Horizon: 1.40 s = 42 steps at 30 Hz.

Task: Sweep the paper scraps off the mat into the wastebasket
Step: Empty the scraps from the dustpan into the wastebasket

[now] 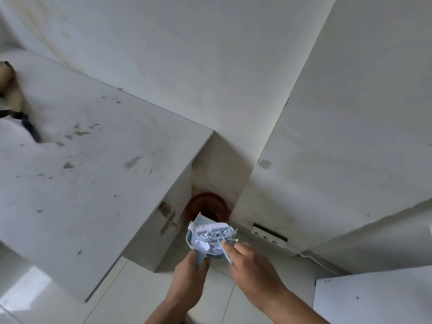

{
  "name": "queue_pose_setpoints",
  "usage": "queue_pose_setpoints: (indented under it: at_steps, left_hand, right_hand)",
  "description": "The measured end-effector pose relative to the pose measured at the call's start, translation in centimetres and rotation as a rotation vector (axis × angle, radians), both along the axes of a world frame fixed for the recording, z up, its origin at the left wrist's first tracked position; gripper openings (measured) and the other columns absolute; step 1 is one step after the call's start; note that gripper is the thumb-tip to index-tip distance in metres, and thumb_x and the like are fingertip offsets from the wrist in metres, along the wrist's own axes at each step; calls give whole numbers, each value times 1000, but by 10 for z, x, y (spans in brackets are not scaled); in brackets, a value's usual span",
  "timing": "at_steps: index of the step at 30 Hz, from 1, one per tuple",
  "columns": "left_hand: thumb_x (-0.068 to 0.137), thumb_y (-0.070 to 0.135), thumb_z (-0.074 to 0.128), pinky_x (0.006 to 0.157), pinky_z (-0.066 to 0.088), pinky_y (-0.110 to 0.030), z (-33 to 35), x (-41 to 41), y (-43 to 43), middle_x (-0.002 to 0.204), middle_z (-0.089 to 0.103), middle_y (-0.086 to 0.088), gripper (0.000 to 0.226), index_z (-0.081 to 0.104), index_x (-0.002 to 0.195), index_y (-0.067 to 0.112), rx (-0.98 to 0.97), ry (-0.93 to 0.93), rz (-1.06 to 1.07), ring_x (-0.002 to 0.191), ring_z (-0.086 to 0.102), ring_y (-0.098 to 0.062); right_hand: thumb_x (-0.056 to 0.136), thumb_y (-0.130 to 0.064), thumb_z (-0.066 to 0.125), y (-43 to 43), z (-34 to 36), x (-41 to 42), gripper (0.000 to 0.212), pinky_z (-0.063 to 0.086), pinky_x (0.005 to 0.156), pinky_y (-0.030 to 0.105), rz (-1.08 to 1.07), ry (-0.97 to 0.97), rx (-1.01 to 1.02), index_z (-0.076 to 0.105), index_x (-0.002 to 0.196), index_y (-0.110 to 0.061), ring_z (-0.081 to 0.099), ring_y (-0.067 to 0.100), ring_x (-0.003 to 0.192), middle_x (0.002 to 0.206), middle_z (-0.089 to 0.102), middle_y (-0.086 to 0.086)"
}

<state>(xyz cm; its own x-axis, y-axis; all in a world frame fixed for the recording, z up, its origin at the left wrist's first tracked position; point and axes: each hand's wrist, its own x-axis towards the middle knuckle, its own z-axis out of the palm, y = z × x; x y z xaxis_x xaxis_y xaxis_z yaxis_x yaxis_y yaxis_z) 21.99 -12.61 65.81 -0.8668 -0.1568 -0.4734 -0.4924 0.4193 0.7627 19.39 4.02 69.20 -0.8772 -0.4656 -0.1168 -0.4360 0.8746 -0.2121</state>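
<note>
My left hand [189, 277] grips the handle of a pale blue pan [191, 239], fingers curled round it. The pan holds a heap of white paper scraps [205, 244], piled against its back and left wall. My right hand [252, 272] pinches the thin handle of a small brush [211, 228]. Its white bristles lie across the far part of the pan, touching the scraps.

Just beyond the pan, a red-brown mesh basket [205, 203] stands on the floor [131, 288], in the corner where the walls meet. The pan's far lip overlaps the basket's near rim in my view. The inside of the basket is dark, and I cannot tell what is in it.

A scuffed white table [93, 171] fills the left, its right end close beside the basket. A white power strip [268, 232] lies on the floor to the right, along the wall.
</note>
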Motion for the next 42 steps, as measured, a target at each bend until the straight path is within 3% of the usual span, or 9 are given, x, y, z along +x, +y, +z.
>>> queue_pose_setpoints:
  at_steps: [3,6,11,18,22,26,29,33,42]
  left_hand:
    - [95,31,51,50,34,-19,-46,-60,-5,73,57,6,14,51,86,20,-61,-69,-79,59,48,-8]
    - [95,25,49,50,33,-23,-111,-117,-6,74,54,2,9,52,91,16,-15,-170,-60,58,45,-11]
    - [96,24,50,56,43,-25,-228,-186,0,76,59,4,8,53,97,17,-11,-208,-16,60,53,-8]
    - [97,25,53,87,45,-29,-328,-230,11,126,59,-17,39,47,131,6,-37,-313,-57,113,59,-30]
    - [95,25,54,86,45,-28,-341,-242,9,126,60,-17,40,46,131,9,-74,-366,-10,111,59,-31]
    - [97,27,51,76,41,-26,-332,-252,4,123,59,-19,36,45,125,4,-117,-410,13,109,59,-32]
    - [98,27,47,73,42,-27,-318,-248,7,113,63,-18,22,46,109,9,-149,-319,-9,92,60,-27]
    - [100,29,46,69,45,-27,-311,-235,17,102,67,-10,22,47,117,15,-218,-180,-126,91,65,-23]
    - [100,29,45,74,54,-34,-337,-249,-2,95,64,-7,14,45,102,15,-303,-241,-192,84,62,-19]
  right_hand:
    - [65,-22,83,-2,-46,-52,53,48,46,19,-66,-87,-37,74,118,-23,68,8,71,89,71,-10]
    - [96,-19,53,0,-116,-105,50,53,75,31,-122,-203,-86,52,145,-26,66,18,102,124,65,-3]
    - [104,-22,43,0,-235,-194,47,47,96,28,-172,-231,-139,43,151,-30,56,17,122,142,56,-1]
    - [100,-7,53,9,-327,-265,31,34,67,14,-414,-302,-450,71,124,-13,65,17,93,105,75,8]
    - [99,-10,49,16,-340,-291,28,39,61,27,-542,-434,-453,75,106,-11,66,25,83,92,75,10]
    - [98,-13,49,20,-345,-305,26,39,52,19,-570,-444,-435,71,86,-6,62,20,68,81,73,8]
    - [99,-13,48,21,-349,-310,27,37,48,16,-557,-445,-399,73,91,-9,59,17,65,83,73,8]
    - [101,-12,49,12,-349,-307,31,45,67,15,-429,-486,-363,73,120,-17,64,12,88,105,74,-3]
    - [101,-13,49,-8,-345,-316,26,43,64,20,-308,-489,-286,75,106,-8,63,14,70,83,71,3]
